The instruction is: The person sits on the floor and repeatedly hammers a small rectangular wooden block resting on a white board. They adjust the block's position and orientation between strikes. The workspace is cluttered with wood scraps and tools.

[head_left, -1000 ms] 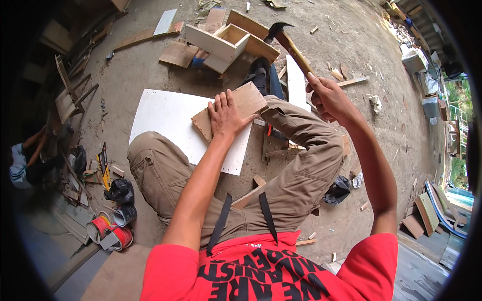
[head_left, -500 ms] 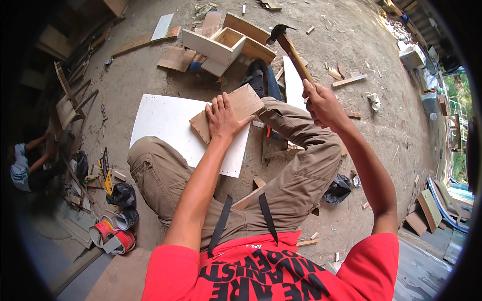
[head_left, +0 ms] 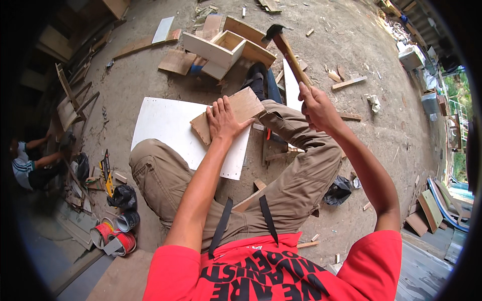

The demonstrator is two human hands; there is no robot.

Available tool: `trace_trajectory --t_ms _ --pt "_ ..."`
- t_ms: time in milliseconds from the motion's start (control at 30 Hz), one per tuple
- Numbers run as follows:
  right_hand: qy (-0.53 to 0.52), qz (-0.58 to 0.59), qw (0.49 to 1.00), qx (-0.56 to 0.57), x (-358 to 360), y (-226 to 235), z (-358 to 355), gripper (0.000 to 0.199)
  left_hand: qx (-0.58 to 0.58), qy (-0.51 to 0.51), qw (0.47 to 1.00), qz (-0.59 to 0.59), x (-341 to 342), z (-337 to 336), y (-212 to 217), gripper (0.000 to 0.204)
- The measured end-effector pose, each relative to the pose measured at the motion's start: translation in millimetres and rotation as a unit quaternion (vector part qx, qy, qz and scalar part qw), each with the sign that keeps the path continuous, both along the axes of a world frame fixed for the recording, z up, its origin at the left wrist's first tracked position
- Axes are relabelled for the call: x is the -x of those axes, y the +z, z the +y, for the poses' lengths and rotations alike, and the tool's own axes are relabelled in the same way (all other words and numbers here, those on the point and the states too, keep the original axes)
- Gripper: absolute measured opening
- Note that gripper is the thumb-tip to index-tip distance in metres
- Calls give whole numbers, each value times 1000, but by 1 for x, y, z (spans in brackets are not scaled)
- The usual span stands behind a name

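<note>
My left hand (head_left: 224,119) spans a short brown wooden board (head_left: 246,103), its fingertips at the far edge and its thumb along the near edge. This board is tilted across the right part of a white panel (head_left: 168,123), between my bent legs. Small nail-like points show along the board's edges. Raised to the right of the board, my right hand (head_left: 320,109) is closed round the wooden handle of a claw hammer (head_left: 291,54). The dark hammer head is up and away from the board, touching nothing.
Beyond the panel sits a partly built wooden box (head_left: 221,50) among loose planks. A yellow handsaw (head_left: 107,173), a black plastic bag (head_left: 123,197) and several cans (head_left: 113,236) lie at the left. Another person (head_left: 27,163) sits at the far left. Wood scraps (head_left: 349,83) litter the right.
My right hand and the hammer have shifted slightly left. The left hand stays on the board. The whole view has tipped a little.
</note>
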State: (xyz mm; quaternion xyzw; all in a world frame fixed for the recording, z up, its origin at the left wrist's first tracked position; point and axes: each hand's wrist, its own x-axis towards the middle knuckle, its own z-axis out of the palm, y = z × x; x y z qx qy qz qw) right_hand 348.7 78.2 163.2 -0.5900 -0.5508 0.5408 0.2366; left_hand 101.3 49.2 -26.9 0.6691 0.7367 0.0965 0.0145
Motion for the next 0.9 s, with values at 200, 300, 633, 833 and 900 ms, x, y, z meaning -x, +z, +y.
trace_trajectory --t_ms 200,300,633,833,900 --pt "129 -195 964 127 -19 -4 -8 57 -33 -2 999 6 3 1 -4 126" --pt "50 -123 988 84 -19 3 2 55 -39 -6 999 11 3 0 -3 127" --pt "151 -176 963 140 -9 16 -19 53 -44 -4 999 0 3 0 -5 126" --pt "33 -41 999 -2 -6 6 -5 49 -26 -8 1000 1 2 0 -1 126" --pt "24 -61 997 -45 -5 -18 -11 49 -25 -14 1000 0 0 0 1 126"
